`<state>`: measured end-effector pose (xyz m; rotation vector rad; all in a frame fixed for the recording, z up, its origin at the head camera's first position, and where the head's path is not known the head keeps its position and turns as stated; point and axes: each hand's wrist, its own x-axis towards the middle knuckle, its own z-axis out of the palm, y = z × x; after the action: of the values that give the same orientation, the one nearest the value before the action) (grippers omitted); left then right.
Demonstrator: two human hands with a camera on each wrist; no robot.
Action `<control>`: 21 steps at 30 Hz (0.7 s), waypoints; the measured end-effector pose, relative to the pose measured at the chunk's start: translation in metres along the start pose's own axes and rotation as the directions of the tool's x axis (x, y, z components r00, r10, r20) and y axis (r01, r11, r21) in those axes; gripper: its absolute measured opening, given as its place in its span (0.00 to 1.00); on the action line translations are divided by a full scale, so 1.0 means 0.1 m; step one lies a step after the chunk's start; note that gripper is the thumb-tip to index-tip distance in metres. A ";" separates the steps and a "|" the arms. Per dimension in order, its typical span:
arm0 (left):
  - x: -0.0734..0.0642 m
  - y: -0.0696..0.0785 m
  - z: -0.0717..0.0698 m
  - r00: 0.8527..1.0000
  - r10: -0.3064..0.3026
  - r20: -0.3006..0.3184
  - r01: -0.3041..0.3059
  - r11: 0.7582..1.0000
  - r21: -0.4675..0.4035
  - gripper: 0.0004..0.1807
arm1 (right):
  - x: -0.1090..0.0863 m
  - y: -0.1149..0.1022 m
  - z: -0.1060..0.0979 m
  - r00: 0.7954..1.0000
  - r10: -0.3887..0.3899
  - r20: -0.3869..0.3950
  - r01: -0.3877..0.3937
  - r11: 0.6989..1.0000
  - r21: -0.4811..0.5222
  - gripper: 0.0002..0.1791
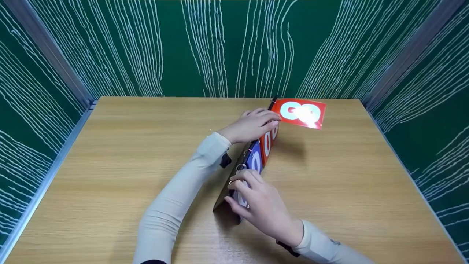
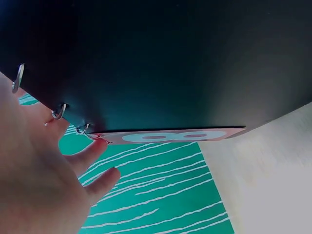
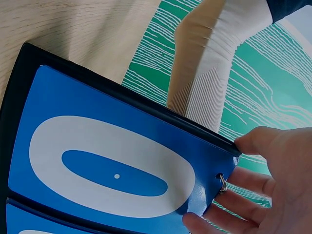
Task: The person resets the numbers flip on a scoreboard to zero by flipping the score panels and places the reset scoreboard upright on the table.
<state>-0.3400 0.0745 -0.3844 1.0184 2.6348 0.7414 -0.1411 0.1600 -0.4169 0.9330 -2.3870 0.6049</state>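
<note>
A flip scoreboard (image 1: 225, 201) with a black tent-shaped stand runs lengthwise on the table, its number cards hung on metal rings along the top. Near its far end, my left hand (image 1: 249, 126) lies over the top edge, fingertips by the base of a raised red card (image 1: 285, 104) marked 8. That card sticks out to the right, with glare on it. At the near end, my right hand (image 1: 262, 205) holds the top corner, thumb on the end and fingers around a ring (image 3: 222, 184). A blue card (image 3: 97, 105) showing 0 faces the right wrist camera.
Wooden table (image 1: 128, 146) surrounds the scoreboard. Green panels (image 1: 172, 47) with white wavy lines stand behind and at both sides, with grey posts at the corners. My left forearm (image 1: 183, 194) reaches along the scoreboard's left side.
</note>
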 end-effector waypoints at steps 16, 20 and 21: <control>0.02 -0.01 0.02 0.998 -0.050 0.036 0.049 0.999 0.021 0.33 | 0.00 0.01 -0.01 1.000 0.008 0.019 -0.008 1.000 -0.006 0.10; 0.03 0.02 0.02 0.997 -0.061 0.042 0.059 0.997 0.049 0.33 | -0.01 0.01 -0.01 0.999 0.015 0.028 -0.015 1.000 -0.003 0.10; 0.04 0.02 0.02 0.997 -0.055 0.045 0.052 0.997 0.063 0.33 | -0.01 0.01 -0.01 1.000 0.012 0.024 -0.012 1.000 -0.003 0.09</control>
<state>-0.3406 0.0795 -0.3851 0.9644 2.6486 0.6204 -0.1409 0.1611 -0.4169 0.9302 -2.4162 0.5983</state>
